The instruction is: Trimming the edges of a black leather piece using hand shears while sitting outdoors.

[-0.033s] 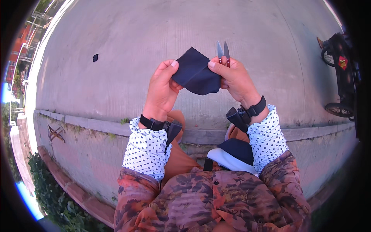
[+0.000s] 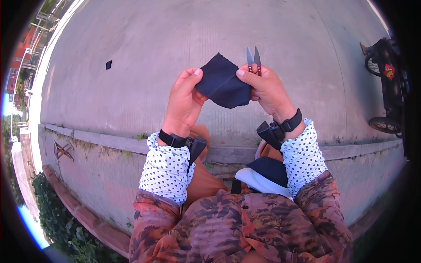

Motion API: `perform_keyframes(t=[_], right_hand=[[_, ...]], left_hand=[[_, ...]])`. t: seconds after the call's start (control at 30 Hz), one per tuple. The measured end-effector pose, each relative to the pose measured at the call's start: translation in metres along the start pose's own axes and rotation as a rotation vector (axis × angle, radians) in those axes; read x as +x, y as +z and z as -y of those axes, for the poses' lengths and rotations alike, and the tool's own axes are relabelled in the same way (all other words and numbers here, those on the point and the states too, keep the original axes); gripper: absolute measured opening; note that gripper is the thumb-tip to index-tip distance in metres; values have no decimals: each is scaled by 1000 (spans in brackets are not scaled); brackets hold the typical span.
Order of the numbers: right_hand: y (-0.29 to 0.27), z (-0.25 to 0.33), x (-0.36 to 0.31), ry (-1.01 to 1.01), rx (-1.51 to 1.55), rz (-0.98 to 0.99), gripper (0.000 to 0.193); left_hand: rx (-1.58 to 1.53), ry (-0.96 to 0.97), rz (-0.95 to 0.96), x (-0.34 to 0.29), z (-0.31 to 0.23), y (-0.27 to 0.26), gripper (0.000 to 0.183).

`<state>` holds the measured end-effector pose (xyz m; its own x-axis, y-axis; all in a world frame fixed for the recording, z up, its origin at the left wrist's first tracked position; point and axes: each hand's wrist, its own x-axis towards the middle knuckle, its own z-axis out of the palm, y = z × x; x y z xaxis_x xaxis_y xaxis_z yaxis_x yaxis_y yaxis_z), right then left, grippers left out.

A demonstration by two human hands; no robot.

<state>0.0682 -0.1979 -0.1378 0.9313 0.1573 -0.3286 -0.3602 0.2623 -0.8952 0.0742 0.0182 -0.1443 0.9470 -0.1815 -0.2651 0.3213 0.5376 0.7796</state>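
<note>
Between my two hands a dark navy piece of cloth (image 2: pixel 222 83) is stretched out, one corner pointing away from me. My left hand (image 2: pixel 185 94) pinches its left corner, thumb on top. At the right corner my right hand (image 2: pixel 269 90) grips the cloth between thumb and fingers. That same hand also keeps a small pair of thread snips (image 2: pixel 254 59), its two pointed blades apart and aimed away from me. The lower part of the snips is hidden by my fingers. On my lap, by the right forearm, lie a black cloth (image 2: pixel 269 170) and a white cloth (image 2: pixel 261 183).
Grey concrete pavement (image 2: pixel 153 35) spreads ahead, with a small black object (image 2: pixel 108 65) on it at the left. A low kerb (image 2: pixel 223 154) crosses by my knees. A dark wheeled cart (image 2: pixel 388 83) stands far right. Green shrubs (image 2: pixel 66 219) grow behind a brick edging at the lower left.
</note>
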Motion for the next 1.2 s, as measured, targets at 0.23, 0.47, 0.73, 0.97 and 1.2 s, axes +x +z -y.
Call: perform_keyframes(t=[0.23, 0.47, 0.73, 0.97, 1.2], right_hand=[[-4, 7, 9, -3, 9, 22, 21], [3, 14, 1, -112, -197, -54, 16], [14, 5, -15, -226, -287, 103, 46], [8, 3, -6, -129, -551, 255, 32], [7, 8, -8, -190, -577, 247, 26]], left_hand=[[-77, 49, 67, 12, -3, -6, 15], [-155, 138, 79, 0, -16, 8, 18], [254, 62, 141, -19, -3, 8, 27], [431, 135, 169, -8, -2, 8, 26], [476, 114, 185, -3, -2, 13, 30]])
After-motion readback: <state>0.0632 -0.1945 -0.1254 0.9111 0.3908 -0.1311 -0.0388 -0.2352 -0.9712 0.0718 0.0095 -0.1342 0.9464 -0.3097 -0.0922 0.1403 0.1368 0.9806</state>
